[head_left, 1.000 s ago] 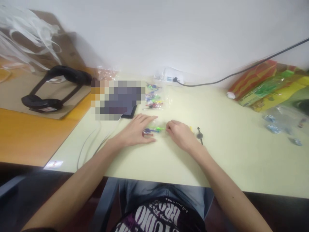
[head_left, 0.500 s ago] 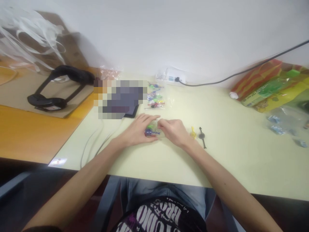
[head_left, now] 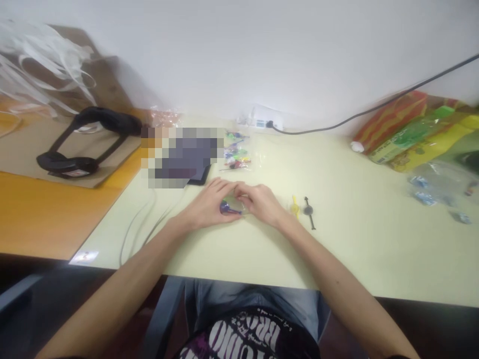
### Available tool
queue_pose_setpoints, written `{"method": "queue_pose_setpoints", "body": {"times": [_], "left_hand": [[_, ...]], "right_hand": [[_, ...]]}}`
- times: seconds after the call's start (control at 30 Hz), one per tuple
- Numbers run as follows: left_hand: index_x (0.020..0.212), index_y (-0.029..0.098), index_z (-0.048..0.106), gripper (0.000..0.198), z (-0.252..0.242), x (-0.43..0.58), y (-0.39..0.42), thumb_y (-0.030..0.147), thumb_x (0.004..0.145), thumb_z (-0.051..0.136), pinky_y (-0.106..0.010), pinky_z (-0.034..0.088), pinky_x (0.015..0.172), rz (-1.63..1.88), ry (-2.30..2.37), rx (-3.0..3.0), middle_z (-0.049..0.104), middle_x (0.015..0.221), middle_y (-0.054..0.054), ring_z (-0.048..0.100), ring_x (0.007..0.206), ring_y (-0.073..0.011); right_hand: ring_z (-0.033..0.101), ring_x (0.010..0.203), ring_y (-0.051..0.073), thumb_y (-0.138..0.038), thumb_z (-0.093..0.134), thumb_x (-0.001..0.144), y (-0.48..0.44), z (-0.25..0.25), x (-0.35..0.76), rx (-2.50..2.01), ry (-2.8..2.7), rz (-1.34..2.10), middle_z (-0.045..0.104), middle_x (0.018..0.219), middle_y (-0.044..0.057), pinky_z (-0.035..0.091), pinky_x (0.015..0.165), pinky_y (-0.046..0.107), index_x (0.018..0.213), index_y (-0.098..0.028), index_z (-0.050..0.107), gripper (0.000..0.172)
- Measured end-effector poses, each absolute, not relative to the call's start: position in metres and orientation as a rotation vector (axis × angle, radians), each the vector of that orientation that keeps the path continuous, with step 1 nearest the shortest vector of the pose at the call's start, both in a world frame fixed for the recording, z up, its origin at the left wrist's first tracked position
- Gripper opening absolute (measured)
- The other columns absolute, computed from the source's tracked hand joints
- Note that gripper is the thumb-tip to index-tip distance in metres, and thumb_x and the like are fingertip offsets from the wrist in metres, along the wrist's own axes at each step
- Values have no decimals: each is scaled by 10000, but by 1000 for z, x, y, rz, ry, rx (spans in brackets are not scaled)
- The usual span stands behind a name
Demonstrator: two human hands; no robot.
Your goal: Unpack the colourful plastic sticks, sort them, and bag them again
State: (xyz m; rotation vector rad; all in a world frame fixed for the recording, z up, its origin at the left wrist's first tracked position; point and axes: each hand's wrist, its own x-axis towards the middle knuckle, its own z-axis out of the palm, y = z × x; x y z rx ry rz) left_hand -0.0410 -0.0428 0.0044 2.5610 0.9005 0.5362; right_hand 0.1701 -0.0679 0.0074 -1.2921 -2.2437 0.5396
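My left hand and my right hand meet at the middle of the pale yellow table. Between their fingertips lies a small blue and purple toy piece, which both hands pinch; a bit of clear plastic seems to be around it. Just right of my right hand lie a small yellow piece and a small black piece with a stem. Behind the hands is a clear bag of several coloured small toys.
A dark tablet lies behind my left hand. Black headphones rest on cardboard at the left. A white power strip with a black cable sits by the wall. Colourful bags and clear packets are at the right.
My right hand has moved left to meet my left hand over the blue piece. The green part seen a second ago is now hidden between the fingers.
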Motion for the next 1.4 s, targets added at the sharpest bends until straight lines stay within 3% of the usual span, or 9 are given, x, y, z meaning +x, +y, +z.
{"method": "queue_pose_setpoints", "body": {"times": [0.07, 0.17, 0.37, 0.57, 0.8, 1.03, 1.4], "left_hand": [[1436, 244, 476, 708, 5, -41, -43, 485, 825, 742, -480, 387, 1148, 530, 917, 2578, 590, 1360, -89, 517, 1280, -312], [1542, 262, 360, 866, 5, -43, -44, 513, 812, 752, -519, 244, 1256, 491, 935, 2622, 528, 1475, -87, 462, 1380, -318], [1591, 249, 285, 1024, 4, -47, -43, 636, 768, 754, -526, 151, 1292, 413, 987, 2684, 480, 1531, -108, 426, 1427, -328], [1588, 261, 303, 971, 2, -47, -42, 611, 792, 735, -543, 142, 1290, 404, 995, 2687, 510, 1506, -97, 450, 1406, -334], [1558, 257, 351, 863, 2, -49, -41, 571, 836, 707, -499, 341, 1199, 437, 1043, 2588, 508, 1497, -101, 471, 1355, -330], [1563, 269, 348, 879, 2, -47, -42, 546, 820, 727, -493, 396, 1151, 449, 1015, 2548, 514, 1482, -102, 468, 1338, -339], [1584, 271, 304, 954, 3, -44, -43, 543, 793, 762, -504, 391, 1166, 482, 971, 2547, 522, 1485, -105, 477, 1346, -340]], "right_hand": [[640, 691, 154, -211, 506, 1003, -76, 24, 189, -1292, -2151, 552, 756, 968, 6, 407, 715, 260, 1109, -261, 674, 204], [614, 662, 165, -308, 530, 1011, -101, 48, 231, -1521, -1959, 312, 739, 971, 42, 417, 706, 291, 1142, -230, 667, 205], [564, 838, 268, -543, 639, 935, -159, 25, 288, -1815, -2010, -181, 656, 890, 102, 397, 758, 380, 897, -208, 715, 346], [553, 887, 278, -387, 648, 957, -182, -10, 265, -1960, -2077, -312, 636, 947, 116, 344, 746, 385, 886, -192, 713, 217], [557, 851, 263, -169, 544, 991, -197, -8, 244, -1992, -2071, -182, 644, 859, 81, 324, 738, 380, 865, -193, 657, 170], [551, 814, 244, -97, 510, 979, -180, -3, 243, -1885, -2048, -121, 659, 847, 69, 330, 718, 352, 858, -195, 592, 176], [538, 838, 240, -98, 476, 1001, -98, 13, 201, -1666, -2327, -233, 669, 857, 86, 324, 746, 361, 904, -171, 652, 214]]}}
